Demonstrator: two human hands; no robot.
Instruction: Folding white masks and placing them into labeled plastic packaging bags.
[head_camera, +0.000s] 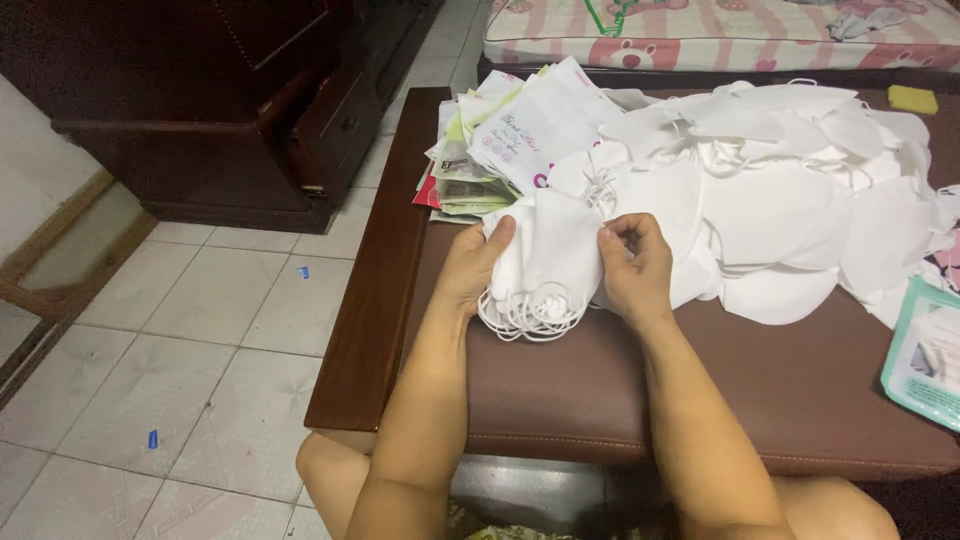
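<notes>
A stack of white face masks (548, 262) with looped ear straps rests on the brown padded bench (640, 390). My left hand (472, 268) grips the stack's left edge, thumb on top. At the stack's right edge, my right hand (634, 265) pinches it with curled fingers. A big loose heap of white masks (790, 190) spreads across the bench behind and to the right of my hands.
A pile of printed paper and plastic packets (500, 135) lies at the bench's far left. A teal packet (925, 360) sits at the right edge. A yellow sponge (912, 98) lies far right. Dark wooden cabinet (250, 100) stands left on tiled floor (190, 340); a patterned mattress (720, 30) is behind.
</notes>
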